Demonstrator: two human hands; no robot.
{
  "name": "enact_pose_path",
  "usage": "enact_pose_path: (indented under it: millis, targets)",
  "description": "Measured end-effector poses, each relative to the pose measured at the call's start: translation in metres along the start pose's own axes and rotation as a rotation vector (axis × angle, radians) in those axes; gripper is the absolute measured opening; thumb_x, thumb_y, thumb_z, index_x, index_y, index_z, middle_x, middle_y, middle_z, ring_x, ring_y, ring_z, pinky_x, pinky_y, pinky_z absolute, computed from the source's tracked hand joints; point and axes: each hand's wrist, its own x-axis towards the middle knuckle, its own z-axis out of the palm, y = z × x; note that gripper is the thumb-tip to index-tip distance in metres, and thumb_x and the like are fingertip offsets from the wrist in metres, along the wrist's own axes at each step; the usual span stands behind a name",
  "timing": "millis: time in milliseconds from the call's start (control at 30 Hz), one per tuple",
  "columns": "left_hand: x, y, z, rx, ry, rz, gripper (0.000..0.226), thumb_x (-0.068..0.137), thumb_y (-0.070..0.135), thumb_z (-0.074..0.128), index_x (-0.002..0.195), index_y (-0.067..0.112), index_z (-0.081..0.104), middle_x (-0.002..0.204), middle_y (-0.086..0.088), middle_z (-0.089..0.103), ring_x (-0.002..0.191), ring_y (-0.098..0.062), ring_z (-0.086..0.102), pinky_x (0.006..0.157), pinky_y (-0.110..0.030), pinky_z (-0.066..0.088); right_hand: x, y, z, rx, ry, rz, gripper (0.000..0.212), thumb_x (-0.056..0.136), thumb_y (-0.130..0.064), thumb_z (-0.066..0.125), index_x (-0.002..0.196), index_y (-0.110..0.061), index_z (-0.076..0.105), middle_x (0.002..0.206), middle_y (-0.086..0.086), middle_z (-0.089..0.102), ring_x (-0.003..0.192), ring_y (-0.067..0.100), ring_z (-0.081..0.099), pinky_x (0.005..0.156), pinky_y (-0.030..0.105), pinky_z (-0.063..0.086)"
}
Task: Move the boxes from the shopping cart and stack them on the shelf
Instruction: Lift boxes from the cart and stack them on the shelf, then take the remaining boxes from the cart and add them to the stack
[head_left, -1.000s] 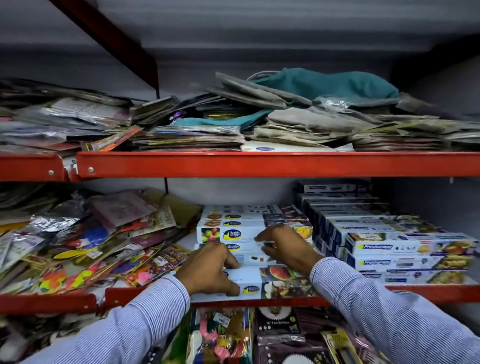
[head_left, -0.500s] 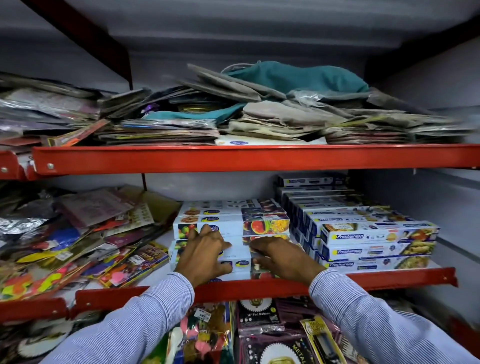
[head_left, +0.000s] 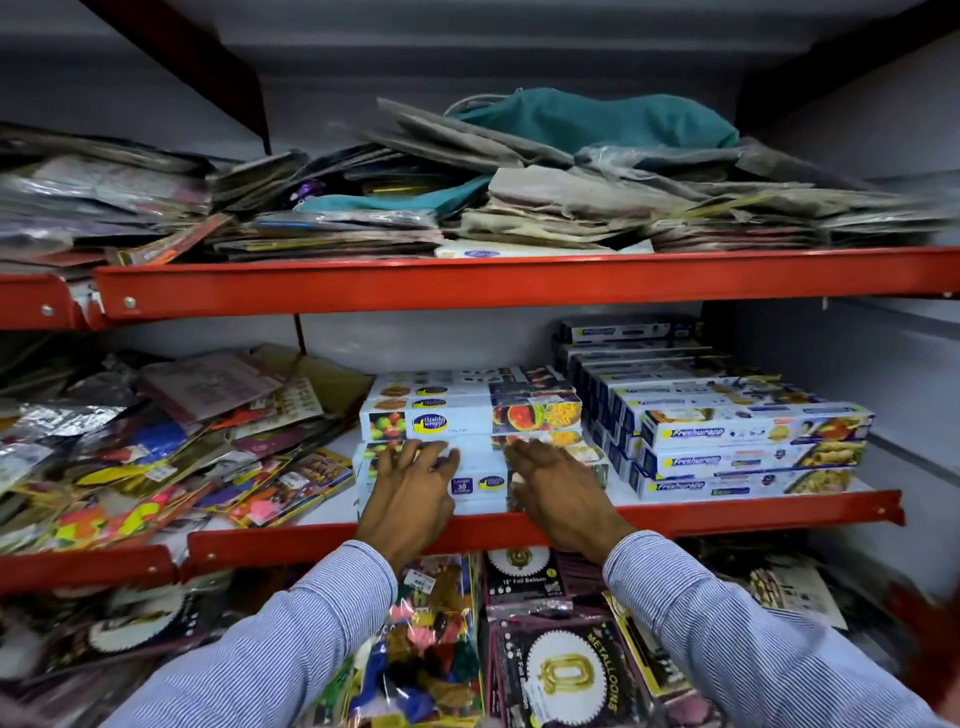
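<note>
A stack of long white wrap boxes with fruit pictures lies on the middle shelf, at its centre. The lowest front box sits near the shelf's red lip. My left hand lies flat on the left part of that front box, fingers spread. My right hand lies flat on its right part, fingers extended. Neither hand grips anything. To the right stands a second stack of white and blue boxes. No shopping cart is in view.
Loose colourful packets crowd the left of the middle shelf. The upper shelf carries piled paper bags and a teal cloth. Balloon packs hang below the shelf, between my striped sleeves.
The view has pulled back and down. Both hands have slid back toward the front of the stack and flattened on the lowest box, which now sits further in on the shelf.
</note>
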Motion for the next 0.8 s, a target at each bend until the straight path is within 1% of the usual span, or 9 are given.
enact_pose_path:
  millis: [67, 133, 267, 467, 533, 633, 700, 767, 800]
  targets:
    - [-0.021, 0.003, -0.002, -0.008, 0.064, 0.023, 0.064, 0.091, 0.035, 0.057, 0.15, 0.017, 0.04, 0.158, -0.009, 0.04, 0.143, -0.034, 0.036, 0.114, -0.055, 0.032, -0.014, -0.01, 0.003, -0.014, 0.002, 0.007, 0.059, 0.102, -0.038, 0.043, 0.155, -0.02, 0.024, 0.165, 0.005, 0.023, 0.154, 0.031, 0.017, 0.125, 0.049, 0.014]
    - [-0.049, 0.007, 0.005, -0.002, 0.13, 0.072, 0.072, 0.086, 0.041, 0.063, 0.149, 0.016, 0.041, 0.157, -0.013, 0.043, 0.142, -0.039, 0.04, 0.112, -0.061, 0.036, -0.035, -0.023, 0.008, -0.027, 0.006, 0.019, 0.064, 0.101, -0.04, 0.042, 0.157, -0.021, 0.018, 0.168, 0.006, 0.013, 0.155, 0.035, 0.006, 0.126, 0.054, 0.009]
    - [-0.117, 0.019, 0.035, -0.063, 0.102, 0.114, 0.079, 0.087, 0.052, 0.052, 0.155, 0.018, 0.031, 0.165, -0.015, 0.028, 0.15, -0.04, 0.027, 0.115, -0.067, 0.028, -0.092, -0.051, 0.032, 0.0, -0.008, 0.065, 0.068, 0.099, -0.045, 0.038, 0.158, -0.024, 0.011, 0.169, 0.006, 0.002, 0.155, 0.036, -0.005, 0.124, 0.06, 0.007]
    - [-0.232, 0.036, 0.101, -0.131, -0.162, 0.08, 0.08, 0.089, 0.053, 0.05, 0.157, 0.017, 0.028, 0.166, -0.021, 0.019, 0.152, -0.045, 0.018, 0.116, -0.07, 0.022, -0.189, -0.079, 0.111, 0.038, -0.127, 0.125, 0.069, 0.095, -0.049, 0.039, 0.156, -0.021, 0.022, 0.167, 0.009, 0.016, 0.154, 0.039, 0.009, 0.121, 0.063, 0.019]
    - [-0.265, 0.041, 0.124, -0.129, -0.312, 0.058, 0.083, 0.088, 0.054, 0.052, 0.157, 0.016, 0.027, 0.166, -0.021, 0.017, 0.153, -0.046, 0.016, 0.116, -0.071, 0.021, -0.22, -0.083, 0.145, 0.076, -0.214, 0.132, 0.07, 0.094, -0.048, 0.042, 0.156, -0.021, 0.024, 0.167, 0.011, 0.017, 0.153, 0.04, 0.01, 0.121, 0.063, 0.019]
    - [-0.313, 0.049, 0.155, -0.157, -0.522, 0.01, 0.086, 0.086, 0.053, 0.055, 0.158, 0.017, 0.025, 0.166, -0.021, 0.02, 0.152, -0.047, 0.015, 0.116, -0.072, 0.021, -0.263, -0.088, 0.195, 0.104, -0.34, 0.15, 0.069, 0.091, -0.046, 0.043, 0.153, -0.018, 0.032, 0.164, 0.015, 0.025, 0.15, 0.044, 0.02, 0.118, 0.065, 0.024]
    - [-0.341, 0.054, 0.179, -0.211, -0.617, 0.008, 0.082, 0.089, 0.053, 0.052, 0.157, 0.015, 0.026, 0.165, -0.023, 0.019, 0.151, -0.049, 0.018, 0.115, -0.074, 0.021, -0.288, -0.092, 0.232, 0.135, -0.445, 0.15, 0.071, 0.091, -0.045, 0.046, 0.154, -0.017, 0.03, 0.165, 0.015, 0.022, 0.151, 0.045, 0.018, 0.119, 0.065, 0.021]
    - [-0.365, 0.058, 0.204, -0.24, -0.691, 0.025, 0.077, 0.089, 0.052, 0.044, 0.152, 0.009, 0.037, 0.16, -0.027, 0.031, 0.144, -0.053, 0.033, 0.109, -0.076, 0.03, -0.311, -0.096, 0.271, 0.147, -0.576, 0.143, 0.072, 0.095, -0.045, 0.045, 0.157, -0.018, 0.022, 0.167, 0.014, 0.014, 0.153, 0.043, 0.009, 0.122, 0.063, 0.014]
    - [-0.376, 0.06, 0.218, -0.237, -0.724, 0.023, 0.076, 0.089, 0.053, 0.038, 0.15, 0.007, 0.04, 0.159, -0.028, 0.032, 0.143, -0.053, 0.035, 0.108, -0.077, 0.031, -0.323, -0.099, 0.294, 0.152, -0.652, 0.134, 0.071, 0.097, -0.044, 0.044, 0.158, -0.019, 0.017, 0.168, 0.013, 0.01, 0.154, 0.042, 0.005, 0.123, 0.061, 0.011]
